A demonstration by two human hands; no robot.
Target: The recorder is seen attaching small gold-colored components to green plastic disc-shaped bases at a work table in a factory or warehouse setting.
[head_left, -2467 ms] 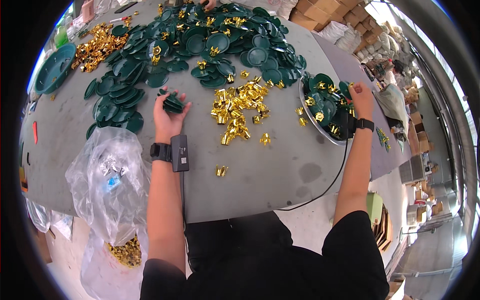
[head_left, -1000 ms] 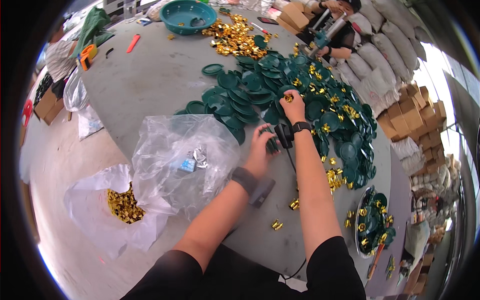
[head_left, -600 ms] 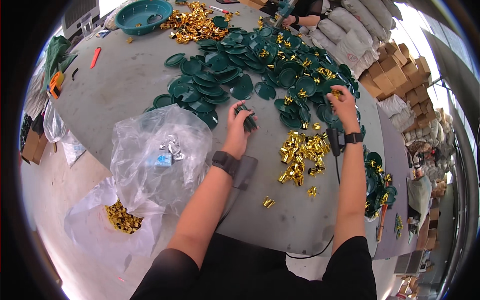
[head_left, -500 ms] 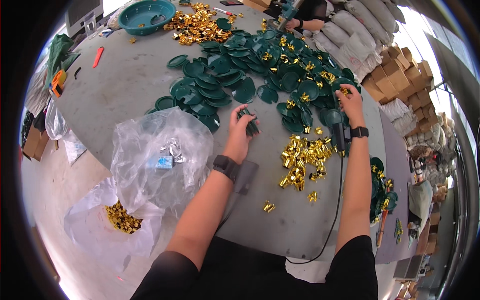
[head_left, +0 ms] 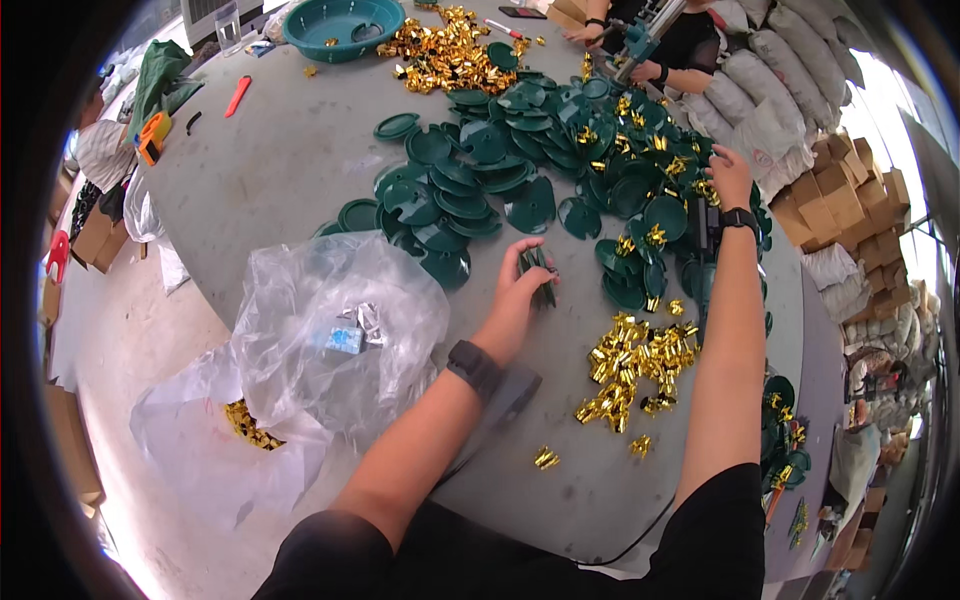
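Observation:
My left hand (head_left: 525, 290) is closed around a small bundle of thin dark green pieces (head_left: 540, 272), held above the table in front of the pile. My right hand (head_left: 730, 178) reaches to the right side of a heap of dark green notched discs (head_left: 483, 140). Its fingers are bent in beside gold foil pieces (head_left: 706, 190); what they grip, if anything, is hidden. A black corded device (head_left: 706, 225) lies by my right wrist. Nearer me, between my forearms, is a small pile of shiny gold pieces (head_left: 640, 365).
A teal basin (head_left: 342, 45) and a larger gold heap (head_left: 440, 45) stand at the back. Left of my left arm lies a clear plastic bag (head_left: 300, 300). A red cutter (head_left: 238, 96) is on the far left. Across the table, a person's hand (head_left: 650, 72) works near a metal press (head_left: 650, 35).
The view has swung, so the table appears shifted right and down. My right hand has moved farther away along the pile; my left still holds the green pieces.

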